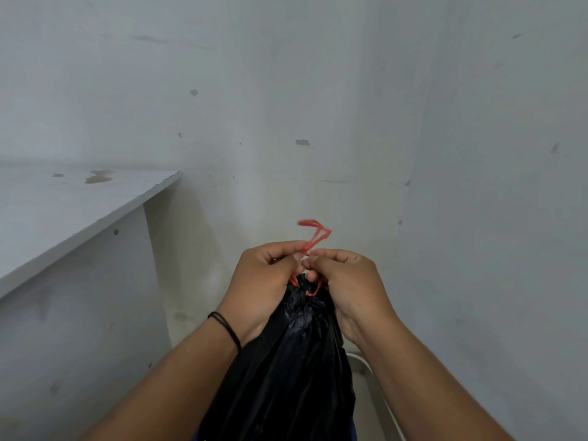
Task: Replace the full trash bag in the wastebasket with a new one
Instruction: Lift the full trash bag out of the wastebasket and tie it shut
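Observation:
A full black trash bag (292, 367) hangs at the bottom centre, its neck gathered tight. A red drawstring (313, 235) loops around the neck and sticks up above my fingers, slightly blurred. My left hand (264, 284) pinches the drawstring from the left, with a dark band on its wrist. My right hand (346, 281) pinches the same drawstring from the right, fingertips touching those of the left. Both hands sit directly on top of the bag's neck. The wastebasket is mostly hidden behind the bag; only a pale curved rim (366, 364) shows at the lower right.
A grey shelf or counter (73, 205) juts out on the left, with a side panel (79, 313) below it. Marked grey walls (318, 106) meet in a corner straight ahead. A pale floor strip (191, 281) lies between the panel and the bag.

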